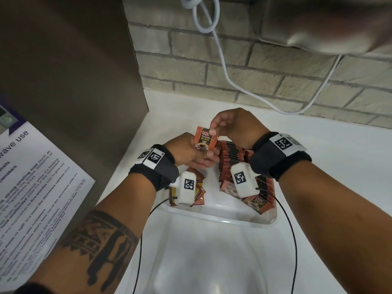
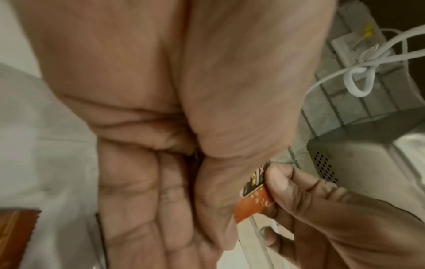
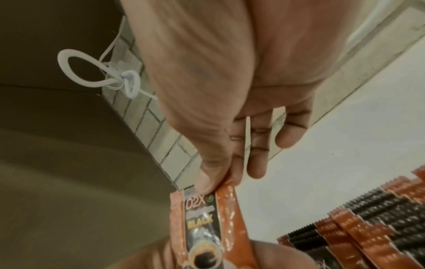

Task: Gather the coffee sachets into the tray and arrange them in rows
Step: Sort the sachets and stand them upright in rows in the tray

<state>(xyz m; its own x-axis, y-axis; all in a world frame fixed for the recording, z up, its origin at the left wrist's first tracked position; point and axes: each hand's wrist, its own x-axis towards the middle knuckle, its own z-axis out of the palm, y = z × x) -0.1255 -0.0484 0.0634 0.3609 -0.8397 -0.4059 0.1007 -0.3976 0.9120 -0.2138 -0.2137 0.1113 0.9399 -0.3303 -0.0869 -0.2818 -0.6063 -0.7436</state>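
My right hand pinches the top edge of an orange "D2X Black Coffee" sachet between thumb and forefinger, holding it upright above the white tray. My left hand lies palm up just below, fingers relaxed, and the sachet's lower end rests against its thumb. A long row of sachets stands on edge along the tray's right side. Loose sachets lie at its left. The right wrist view shows the pinch on the sachet, beside the row. The left wrist view shows the sachet.
A brown cabinet side with a printed microwave notice rises at the left. The brick wall runs behind, with a white cable hanging down it. A metal appliance overhangs at top right. The white counter extends to the right.
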